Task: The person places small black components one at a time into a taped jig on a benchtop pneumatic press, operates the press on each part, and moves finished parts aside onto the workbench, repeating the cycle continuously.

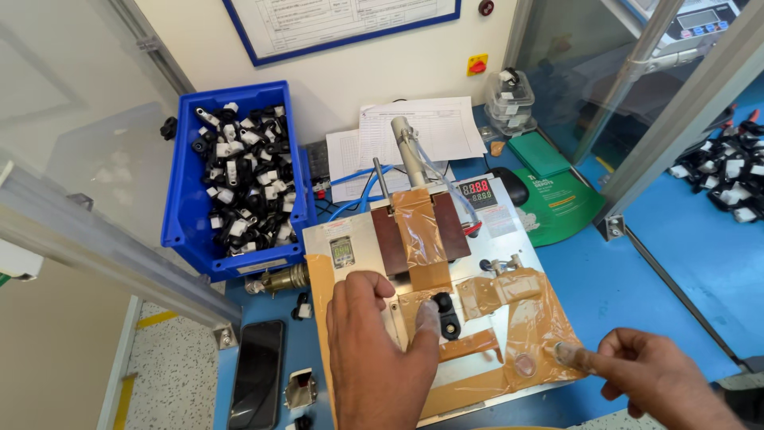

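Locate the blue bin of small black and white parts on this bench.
The blue bin sits at the left of the head view, behind the left hand and beside the metal fixture plate.

Left hand on black part

A small black plastic part lies flat on the taped metal plate of a bench jig, just below the brown block at its middle. It is elongated, with a rounded ring-like end uppermost and a narrower end pointing down and slightly right. Tan tape surrounds its seat. The left thumb tip touches its left side. Further right, a round button sits under the tape, just beside the right fingertip.
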`<state>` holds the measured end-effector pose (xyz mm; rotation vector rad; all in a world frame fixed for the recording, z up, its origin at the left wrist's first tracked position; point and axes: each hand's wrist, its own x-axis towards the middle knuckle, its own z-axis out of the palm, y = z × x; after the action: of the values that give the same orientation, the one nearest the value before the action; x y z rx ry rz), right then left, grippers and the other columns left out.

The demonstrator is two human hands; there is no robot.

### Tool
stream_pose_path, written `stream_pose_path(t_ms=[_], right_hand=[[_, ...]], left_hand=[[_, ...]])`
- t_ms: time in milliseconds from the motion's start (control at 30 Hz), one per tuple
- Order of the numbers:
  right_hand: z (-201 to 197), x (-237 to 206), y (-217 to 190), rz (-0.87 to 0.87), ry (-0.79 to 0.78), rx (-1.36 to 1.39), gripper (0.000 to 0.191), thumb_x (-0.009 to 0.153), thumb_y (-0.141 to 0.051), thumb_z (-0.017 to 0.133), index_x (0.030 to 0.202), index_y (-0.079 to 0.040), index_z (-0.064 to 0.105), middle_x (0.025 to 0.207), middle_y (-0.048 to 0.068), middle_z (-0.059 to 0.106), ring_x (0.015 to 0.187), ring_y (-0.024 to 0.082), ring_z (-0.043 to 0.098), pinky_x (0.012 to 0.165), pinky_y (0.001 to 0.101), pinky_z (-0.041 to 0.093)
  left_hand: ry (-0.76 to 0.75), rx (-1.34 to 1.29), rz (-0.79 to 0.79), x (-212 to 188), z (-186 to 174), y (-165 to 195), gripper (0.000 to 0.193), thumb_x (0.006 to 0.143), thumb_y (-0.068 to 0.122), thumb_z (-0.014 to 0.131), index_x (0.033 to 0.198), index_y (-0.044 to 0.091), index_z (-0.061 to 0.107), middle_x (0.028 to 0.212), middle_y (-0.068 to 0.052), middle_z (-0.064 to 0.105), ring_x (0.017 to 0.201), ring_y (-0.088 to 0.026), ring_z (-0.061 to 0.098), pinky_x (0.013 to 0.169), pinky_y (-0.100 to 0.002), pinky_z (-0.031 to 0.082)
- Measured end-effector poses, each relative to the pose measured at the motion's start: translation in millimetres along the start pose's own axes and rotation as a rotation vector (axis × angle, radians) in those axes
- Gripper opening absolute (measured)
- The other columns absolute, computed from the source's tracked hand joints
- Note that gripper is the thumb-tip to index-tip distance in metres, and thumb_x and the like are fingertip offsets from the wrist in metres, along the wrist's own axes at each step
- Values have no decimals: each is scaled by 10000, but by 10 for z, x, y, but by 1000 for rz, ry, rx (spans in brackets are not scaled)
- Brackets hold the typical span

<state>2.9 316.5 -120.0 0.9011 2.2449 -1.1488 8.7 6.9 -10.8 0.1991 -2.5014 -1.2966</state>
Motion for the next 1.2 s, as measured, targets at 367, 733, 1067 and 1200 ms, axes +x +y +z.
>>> stream_pose_path(t_ms=[367, 733, 1067, 1200], right_hand=[[-150, 86, -147, 35, -91, -258, 535, 755, -500, 926, 753, -80, 595, 571, 69, 631, 574, 158, 629, 461, 304, 488], [-190, 582, 101, -16, -52, -497, 607, 694, -670, 900, 693, -105, 677, 613, 32, 593, 661, 138, 590, 621, 319, 499], [-273, 615, 94, -96, -135, -535, 512, 763, -599, 857, 714, -125, 668, 624, 14, 573, 636, 123, 616, 627, 312, 458], [-605, 765, 199, -37, -176, -301, 513, 786, -532, 868, 758, -69, 650, 637, 54, 565, 571, 148, 523, 530, 323, 423]], left_hand=[[-75, 199, -107, 184, 193, 282, 569, 655, 213, 912, 1019, 131, 483, 1026, -80, 514, 1012, -308, 528, 923, -463, 409], [-218, 330, -381, 269, 281, 348, 605, 704, 264, 949, 1055, 171, 466, 1046, -45, 475, 1095, -234, 510, 1016, -400, 416], [-196, 447, -404, 293, 334, 377, 661, 635, 298, 955, 1073, 178, 475, 1049, -49, 486, 1098, -252, 514, 1015, -410, 418], [-258, 485, -488, 367, 351, 362, 671, 648, 360, 970, 1073, 176, 485, 1065, -63, 490, 1134, -244, 513, 1033, -402, 434]])
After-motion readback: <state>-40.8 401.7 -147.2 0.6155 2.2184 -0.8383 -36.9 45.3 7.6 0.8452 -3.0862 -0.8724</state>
